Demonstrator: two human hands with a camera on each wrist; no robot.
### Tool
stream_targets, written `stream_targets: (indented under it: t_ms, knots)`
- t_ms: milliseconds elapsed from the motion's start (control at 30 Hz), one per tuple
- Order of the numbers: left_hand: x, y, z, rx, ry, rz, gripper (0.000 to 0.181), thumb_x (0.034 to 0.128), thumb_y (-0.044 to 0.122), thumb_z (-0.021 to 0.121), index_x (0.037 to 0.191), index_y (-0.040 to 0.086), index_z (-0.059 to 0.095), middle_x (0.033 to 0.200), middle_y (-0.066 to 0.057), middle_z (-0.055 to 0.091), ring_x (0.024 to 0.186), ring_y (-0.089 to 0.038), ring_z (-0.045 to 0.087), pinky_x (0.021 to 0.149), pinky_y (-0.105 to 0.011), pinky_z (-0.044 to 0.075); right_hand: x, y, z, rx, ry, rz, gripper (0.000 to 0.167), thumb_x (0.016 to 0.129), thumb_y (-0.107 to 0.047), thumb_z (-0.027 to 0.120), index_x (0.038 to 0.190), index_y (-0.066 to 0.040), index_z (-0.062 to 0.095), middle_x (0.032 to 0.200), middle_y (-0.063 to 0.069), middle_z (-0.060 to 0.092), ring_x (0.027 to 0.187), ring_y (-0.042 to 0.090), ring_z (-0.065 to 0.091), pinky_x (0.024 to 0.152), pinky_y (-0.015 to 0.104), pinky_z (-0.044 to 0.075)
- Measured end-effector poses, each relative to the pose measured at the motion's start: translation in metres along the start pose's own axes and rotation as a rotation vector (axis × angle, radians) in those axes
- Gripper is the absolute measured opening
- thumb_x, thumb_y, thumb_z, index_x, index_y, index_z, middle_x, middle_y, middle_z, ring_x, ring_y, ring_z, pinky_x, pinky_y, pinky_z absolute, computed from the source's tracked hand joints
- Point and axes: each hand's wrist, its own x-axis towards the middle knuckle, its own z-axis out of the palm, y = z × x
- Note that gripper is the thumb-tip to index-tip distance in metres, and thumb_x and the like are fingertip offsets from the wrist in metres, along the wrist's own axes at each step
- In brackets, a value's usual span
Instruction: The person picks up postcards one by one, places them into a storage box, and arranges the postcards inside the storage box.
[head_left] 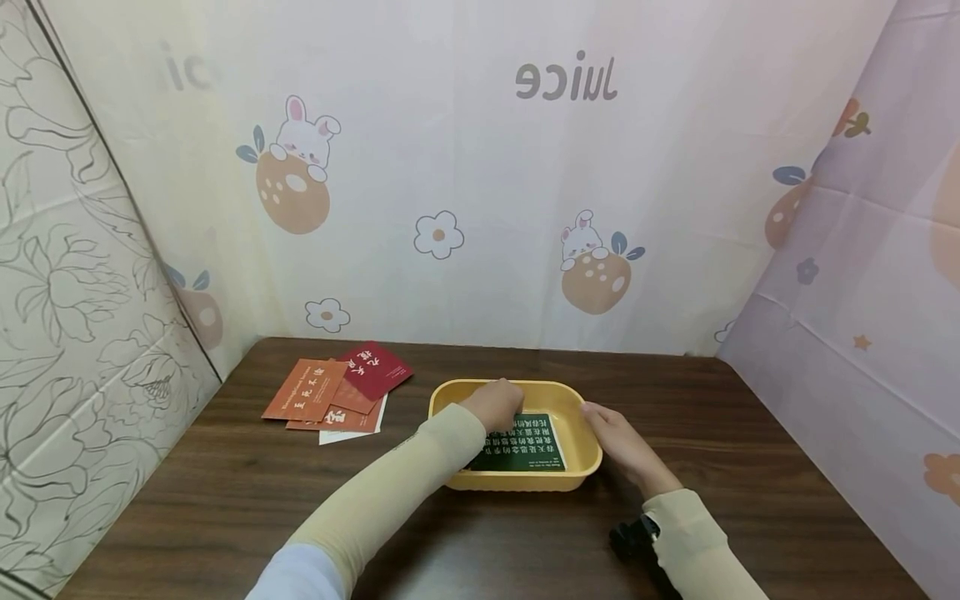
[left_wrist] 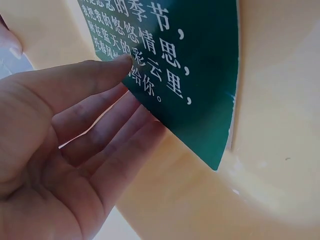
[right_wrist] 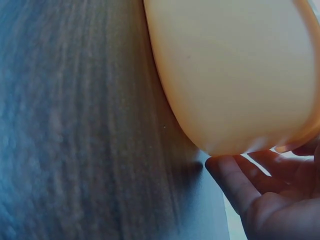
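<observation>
A yellow plastic basket [head_left: 517, 482] with rounded corners stands on the table. Inside it is a green card [head_left: 528, 454] printed with white Chinese characters. My left hand [head_left: 495, 406] reaches into the basket and pinches the card's edge. In the left wrist view the thumb lies on the printed face of the green card [left_wrist: 200, 115], with the fingers behind it. At the basket's right end, my right hand [head_left: 622, 446] holds the rim. The right wrist view shows its fingers against the outer wall of the basket [right_wrist: 235, 85].
Left of the basket lies a loose overlapping group of cards: an orange card [head_left: 303, 387], a dark red card [head_left: 378, 371] and others beneath. The brown wooden table [head_left: 225, 508] backs onto a printed curtain [head_left: 450, 167].
</observation>
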Motion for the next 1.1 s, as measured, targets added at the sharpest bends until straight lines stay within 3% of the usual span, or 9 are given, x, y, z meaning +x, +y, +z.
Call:
stream_targets:
  t_ms: [433, 533, 667, 767, 933, 1100]
  knots:
    - [0.002, -0.003, 0.005, -0.024, 0.026, 0.01, 0.029, 0.0904, -0.003, 0.069, 0.07, 0.016, 0.059, 0.064, 0.005, 0.052, 0.058, -0.01, 0.038, 0.058, -0.025, 0.038, 0.0, -0.002, 0.0, -0.006, -0.01, -0.003, 0.064, 0.111, -0.037, 0.035, 0.149, 0.014, 0.031, 0.143, 0.033, 0.045, 0.127, 0.039, 0.052, 0.103, 0.052, 0.044]
    - [0.002, -0.003, 0.005, -0.03, 0.016, 0.015, 0.022, 0.0906, -0.003, 0.069, 0.078, 0.015, 0.069, 0.072, 0.005, 0.062, 0.061, -0.009, 0.049, 0.061, -0.024, 0.046, 0.0, -0.001, 0.001, -0.021, 0.002, 0.01, 0.064, 0.11, -0.038, 0.035, 0.148, 0.013, 0.033, 0.143, 0.032, 0.047, 0.126, 0.037, 0.053, 0.103, 0.052, 0.043]
    - [0.001, -0.003, 0.002, -0.032, 0.016, 0.021, 0.018, 0.09, 0.0, 0.071, 0.1, 0.013, 0.078, 0.096, 0.003, 0.072, 0.084, -0.009, 0.065, 0.075, -0.025, 0.054, 0.001, 0.0, 0.001, -0.025, 0.008, 0.019, 0.062, 0.11, -0.038, 0.034, 0.148, 0.012, 0.036, 0.141, 0.03, 0.05, 0.122, 0.034, 0.057, 0.102, 0.05, 0.045]
    - [-0.001, -0.002, -0.004, -0.052, 0.026, 0.027, 0.024, 0.0896, 0.002, 0.073, 0.111, 0.012, 0.077, 0.107, 0.0, 0.073, 0.094, -0.013, 0.067, 0.08, -0.027, 0.055, 0.001, 0.0, 0.001, -0.017, 0.006, 0.019, 0.062, 0.111, -0.037, 0.034, 0.147, 0.013, 0.035, 0.14, 0.031, 0.05, 0.121, 0.034, 0.057, 0.101, 0.049, 0.046]
    - [-0.01, -0.001, -0.024, -0.107, 0.059, 0.03, 0.028, 0.0896, 0.007, 0.075, 0.118, 0.009, 0.075, 0.11, -0.002, 0.072, 0.096, -0.015, 0.067, 0.082, -0.028, 0.055, 0.001, 0.001, 0.001, -0.002, -0.003, 0.015, 0.062, 0.111, -0.036, 0.034, 0.147, 0.015, 0.033, 0.141, 0.033, 0.048, 0.124, 0.036, 0.055, 0.101, 0.05, 0.045]
    - [-0.016, -0.006, -0.039, -0.106, 0.1, 0.035, 0.03, 0.0906, 0.008, 0.074, 0.121, 0.009, 0.073, 0.113, -0.003, 0.071, 0.1, -0.016, 0.066, 0.084, -0.027, 0.054, 0.001, 0.001, 0.0, 0.009, 0.002, 0.021, 0.062, 0.111, -0.036, 0.033, 0.148, 0.015, 0.033, 0.14, 0.033, 0.049, 0.122, 0.035, 0.056, 0.101, 0.05, 0.046]
